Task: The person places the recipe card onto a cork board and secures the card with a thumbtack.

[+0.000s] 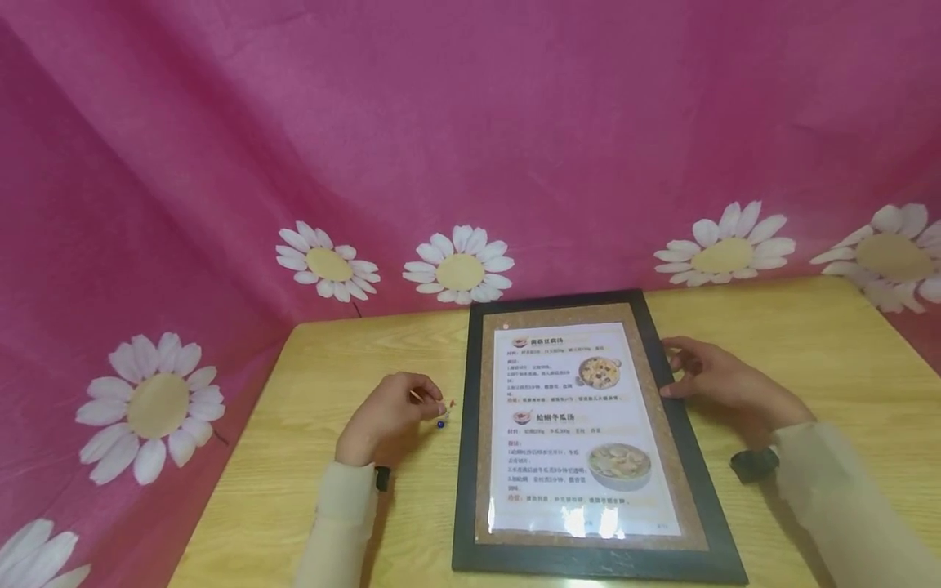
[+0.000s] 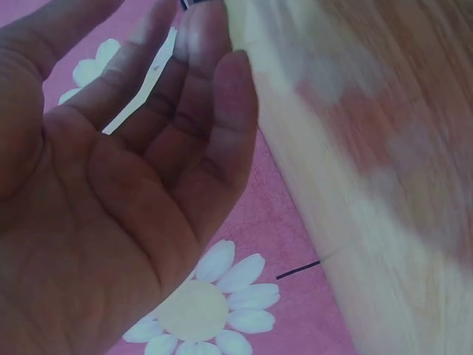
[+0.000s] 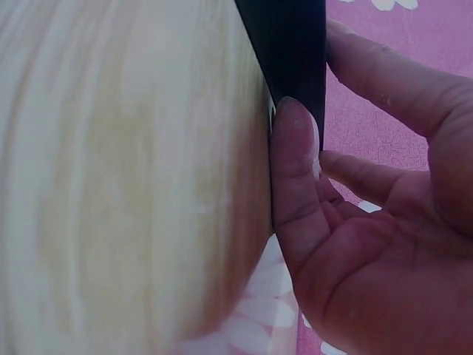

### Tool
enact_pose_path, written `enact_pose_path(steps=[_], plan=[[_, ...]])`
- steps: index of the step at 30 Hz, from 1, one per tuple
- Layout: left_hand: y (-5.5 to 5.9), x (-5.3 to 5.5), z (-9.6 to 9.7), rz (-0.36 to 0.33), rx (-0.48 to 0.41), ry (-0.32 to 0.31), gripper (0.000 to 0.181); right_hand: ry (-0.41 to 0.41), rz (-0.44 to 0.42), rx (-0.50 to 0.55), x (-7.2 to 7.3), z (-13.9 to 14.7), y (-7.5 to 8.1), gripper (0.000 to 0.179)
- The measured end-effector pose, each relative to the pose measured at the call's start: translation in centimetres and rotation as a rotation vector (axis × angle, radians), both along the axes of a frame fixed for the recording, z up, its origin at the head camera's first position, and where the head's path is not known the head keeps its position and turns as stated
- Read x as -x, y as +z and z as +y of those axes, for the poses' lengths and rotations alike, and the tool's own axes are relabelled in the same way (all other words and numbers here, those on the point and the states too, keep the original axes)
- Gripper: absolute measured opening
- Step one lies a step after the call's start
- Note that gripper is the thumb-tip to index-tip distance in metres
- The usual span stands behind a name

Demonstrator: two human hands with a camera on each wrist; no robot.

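A black-framed corkboard [image 1: 474, 351] lies flat on the table, and a glossy printed sheet [image 1: 562, 420] with soup pictures and Chinese text lies on it. At the board's left my left hand [image 1: 393, 412] reaches down with thumb and fingers bent toward the tabletop. By its fingertips are small pin-like pieces: a blue one [image 1: 441, 424], a red one [image 1: 452, 403] and a clear one between them. Whether the fingers pinch one is too small to tell; the left wrist view cuts off the fingertips. My right hand [image 1: 709, 376] rests its fingers and thumb against the board's right edge [image 3: 295, 52].
The wooden table [image 1: 257, 506] extends to both sides of the board. A pink cloth [image 1: 470, 122] with white daisies hangs behind the table and along its left side. Black bands [image 1: 755, 465] are on the wrists.
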State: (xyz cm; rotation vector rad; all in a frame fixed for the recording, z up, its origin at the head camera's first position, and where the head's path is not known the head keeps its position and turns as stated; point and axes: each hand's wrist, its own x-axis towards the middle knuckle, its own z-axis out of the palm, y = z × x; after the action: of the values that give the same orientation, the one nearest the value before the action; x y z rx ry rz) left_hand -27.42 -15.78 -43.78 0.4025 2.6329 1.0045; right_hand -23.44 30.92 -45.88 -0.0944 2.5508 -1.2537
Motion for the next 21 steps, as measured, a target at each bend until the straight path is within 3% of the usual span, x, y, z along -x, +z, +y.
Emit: enact_pose_path(steps=[6,12,21], plan=[[-0.1,-0.1,0.3,-0.004,0.085,-0.018,0.011,-0.004,-0.006,0.009,0.3,0.0,-0.1,0.088],[-0.4,-0.2,0.5,-0.014,0.101,-0.037,0.011,-0.012,-0.035,0.005,0.4,0.1,-0.2,0.088],[-1.1,0.0,0.6,-0.004,0.146,-0.037,0.012,0.011,-0.004,0.003,0.4,0.0,-0.3,0.088]])
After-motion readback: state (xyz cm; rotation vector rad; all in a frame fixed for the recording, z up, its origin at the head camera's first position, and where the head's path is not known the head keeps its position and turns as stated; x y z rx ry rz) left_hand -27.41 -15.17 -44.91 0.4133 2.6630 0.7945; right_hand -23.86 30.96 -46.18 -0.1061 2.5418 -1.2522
